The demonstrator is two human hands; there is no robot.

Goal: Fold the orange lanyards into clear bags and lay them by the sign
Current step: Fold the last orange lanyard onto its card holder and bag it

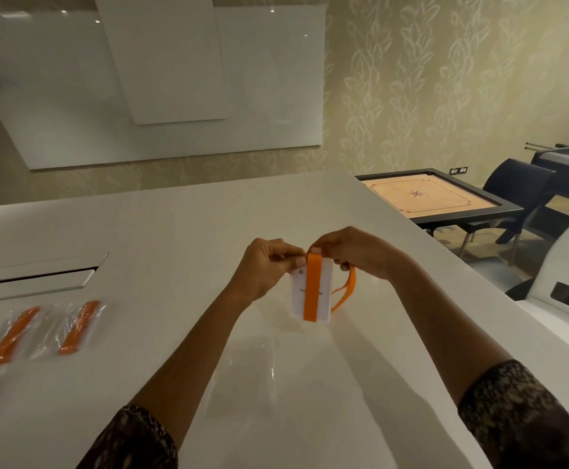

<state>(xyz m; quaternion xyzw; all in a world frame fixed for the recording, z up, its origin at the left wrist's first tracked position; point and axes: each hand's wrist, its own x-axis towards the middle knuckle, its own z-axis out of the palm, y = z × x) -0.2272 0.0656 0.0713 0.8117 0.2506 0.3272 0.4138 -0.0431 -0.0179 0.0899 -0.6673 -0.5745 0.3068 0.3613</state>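
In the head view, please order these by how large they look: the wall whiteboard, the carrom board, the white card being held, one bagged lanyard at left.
1. wall whiteboard
2. carrom board
3. white card and bagged lanyard: they look about alike, so I do not rank them.

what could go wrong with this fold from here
1. The loose loop dangles right of the card, ungathered; it could snag or bunch when bagged.
2. The lanyard lies over the card, held only at the top, pinched by the left hand and right hand; its lower end could slide askew.
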